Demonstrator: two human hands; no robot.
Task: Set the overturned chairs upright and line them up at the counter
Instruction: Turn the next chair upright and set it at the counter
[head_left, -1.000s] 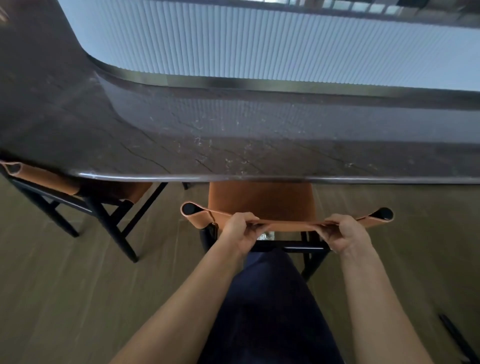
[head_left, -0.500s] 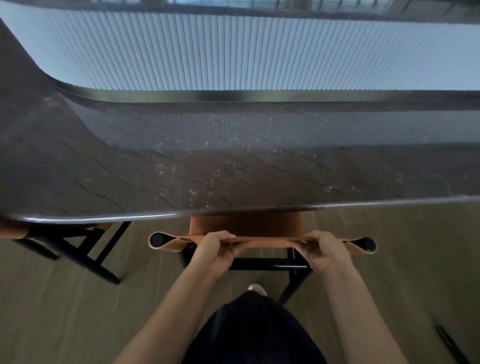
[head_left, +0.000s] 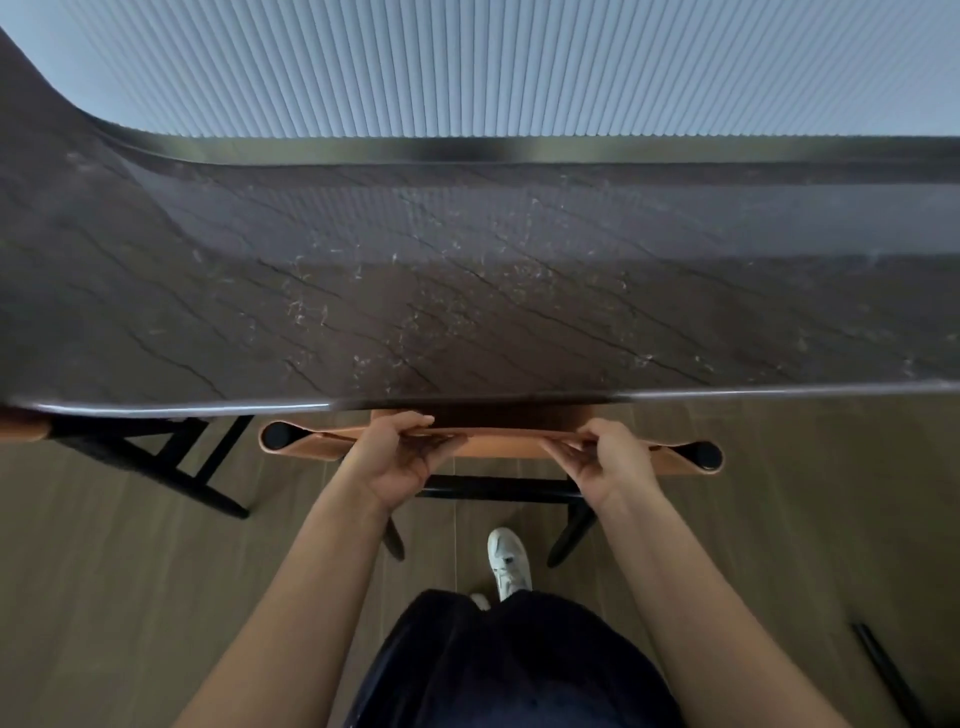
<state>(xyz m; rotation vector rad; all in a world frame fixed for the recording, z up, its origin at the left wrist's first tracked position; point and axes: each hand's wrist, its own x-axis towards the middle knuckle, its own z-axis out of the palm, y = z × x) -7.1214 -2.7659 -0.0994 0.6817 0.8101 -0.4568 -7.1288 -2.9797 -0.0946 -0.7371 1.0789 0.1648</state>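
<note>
An upright chair with a tan leather backrest (head_left: 506, 448) and black frame stands right at the dark stone counter (head_left: 467, 291). Its seat is almost wholly hidden under the counter's front edge. My left hand (head_left: 402, 457) grips the top of the backrest left of centre. My right hand (head_left: 605, 460) grips it right of centre. A second chair (head_left: 156, 457) of the same kind stands to the left, tucked under the counter, with only its black legs and a bit of tan leather showing.
A ribbed white wall rises behind the counter. The floor is wood plank. My white shoe (head_left: 509, 564) is just behind the chair's rear legs. A thin black bar (head_left: 883, 670), maybe part of another chair, lies on the floor at the lower right.
The chair has slid forward under the counter with both hands on its backrest, so less of its seat shows. I have stepped closer, and my shoe has come into view.
</note>
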